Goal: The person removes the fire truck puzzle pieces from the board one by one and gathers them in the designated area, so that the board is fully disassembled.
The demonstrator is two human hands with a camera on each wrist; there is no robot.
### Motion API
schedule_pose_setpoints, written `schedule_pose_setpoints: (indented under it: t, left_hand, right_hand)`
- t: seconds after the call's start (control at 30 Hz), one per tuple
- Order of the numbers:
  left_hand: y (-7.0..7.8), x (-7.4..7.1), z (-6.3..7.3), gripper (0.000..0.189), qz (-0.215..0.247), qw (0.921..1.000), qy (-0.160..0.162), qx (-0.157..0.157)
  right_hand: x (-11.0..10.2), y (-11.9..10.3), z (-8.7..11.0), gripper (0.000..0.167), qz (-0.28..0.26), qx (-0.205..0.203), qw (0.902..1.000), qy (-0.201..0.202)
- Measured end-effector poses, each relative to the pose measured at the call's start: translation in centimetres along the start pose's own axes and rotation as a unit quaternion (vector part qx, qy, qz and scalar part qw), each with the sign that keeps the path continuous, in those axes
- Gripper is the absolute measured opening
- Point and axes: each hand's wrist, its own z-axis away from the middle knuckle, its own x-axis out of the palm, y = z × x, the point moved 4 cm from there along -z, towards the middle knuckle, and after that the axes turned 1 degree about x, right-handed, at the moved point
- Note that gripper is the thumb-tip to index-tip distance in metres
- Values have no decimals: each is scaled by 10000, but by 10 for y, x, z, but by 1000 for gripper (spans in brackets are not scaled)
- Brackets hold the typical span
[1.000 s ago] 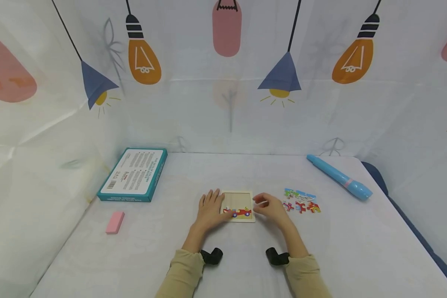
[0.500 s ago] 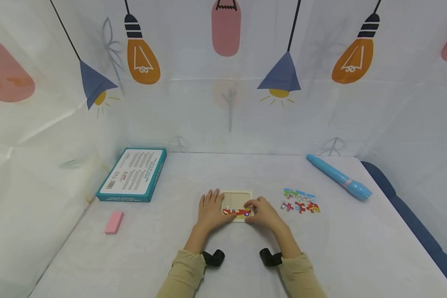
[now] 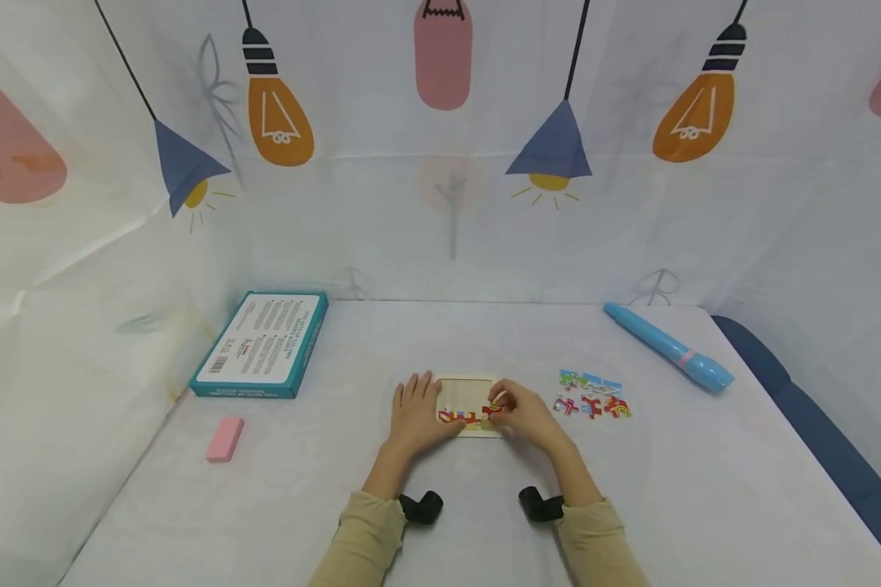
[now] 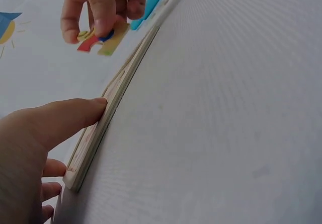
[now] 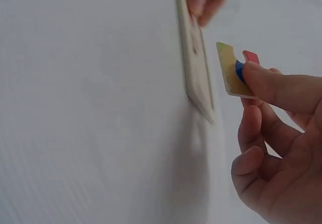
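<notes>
My left hand [image 3: 414, 416] lies at the left side of a small wooden puzzle tray [image 3: 466, 391], fingers spread and straight. Its thumb [image 4: 75, 116] presses on the tray's near edge. Over the tray's right side, my right hand [image 3: 526, 417] pinches a jigsaw piece [image 5: 231, 78] between thumb and fingers. That piece is tan and red with a blue patch, and it is raised above the tray in both wrist views. Red vehicle pieces [image 3: 455, 417] lie along the bottom of the tray, partly covered by the left thumb. Its upper part shows bare wood.
Several loose jigsaw pieces [image 3: 591, 383] lie right of the tray. A teal-edged box [image 3: 260, 342] and a pink eraser-like block [image 3: 224, 439] sit at the left. At the back right is a light blue marker-shaped object [image 3: 668, 349]. Printed white sheeting [image 3: 382, 228] hangs behind the table.
My right hand came in from the right, took hold of the piece at the tray's lower right and lifted it out. The left hand has stayed on the tray.
</notes>
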Motion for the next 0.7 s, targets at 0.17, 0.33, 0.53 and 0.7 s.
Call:
schedule_pose_setpoints:
  t: [0.17, 0.33, 0.53, 0.7]
  left_hand:
    - [0, 0, 1, 81, -60, 9999, 16, 83]
    - [1, 0, 1, 81, -29, 9999, 59, 141]
    - [0, 1, 1, 82, -42, 9999, 42, 151]
    - [-1, 1, 1, 82, -57, 9999, -20, 154]
  right_hand:
    - [-32, 15, 9, 24, -377, 390, 9983, 202]
    - [-64, 32, 22, 27, -408, 516, 9969, 425]
    - [-94, 49, 42, 28, -217, 750, 9951, 600]
    - [-112, 63, 57, 33, -12, 1219, 9911, 541]
